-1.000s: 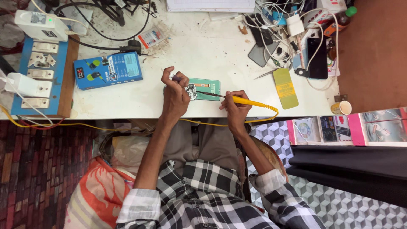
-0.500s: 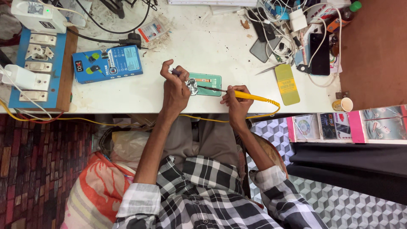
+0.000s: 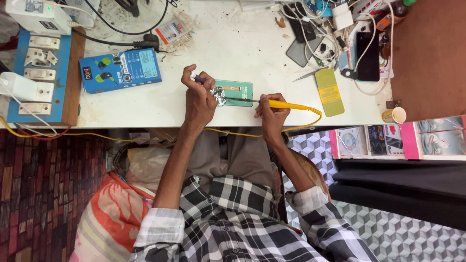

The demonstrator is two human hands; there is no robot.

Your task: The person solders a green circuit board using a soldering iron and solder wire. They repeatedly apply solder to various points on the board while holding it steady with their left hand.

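Note:
A small green circuit board [image 3: 238, 92] lies on the white workbench [image 3: 233, 53], with a crumpled piece of foil [image 3: 218, 95] at its left end. My left hand [image 3: 199, 99] rests beside the foil and pinches a thin purple-tipped tool. My right hand [image 3: 272, 114] grips a yellow soldering iron [image 3: 286, 105], whose dark tip reaches left across the board to the foil. Its yellow cord [image 3: 310, 121] loops off the bench edge.
A blue box [image 3: 120, 70] lies left of my hands. A blue switchboard [image 3: 39, 73] with white sockets and adapters sits at the far left. Phones, chargers and tangled cables [image 3: 340, 34] crowd the back right, near a yellow card [image 3: 329, 92] and a small cup [image 3: 397, 115].
Both hands stay on the board with the same grips. The view has shifted slightly, so the bench sits a little higher in the frame.

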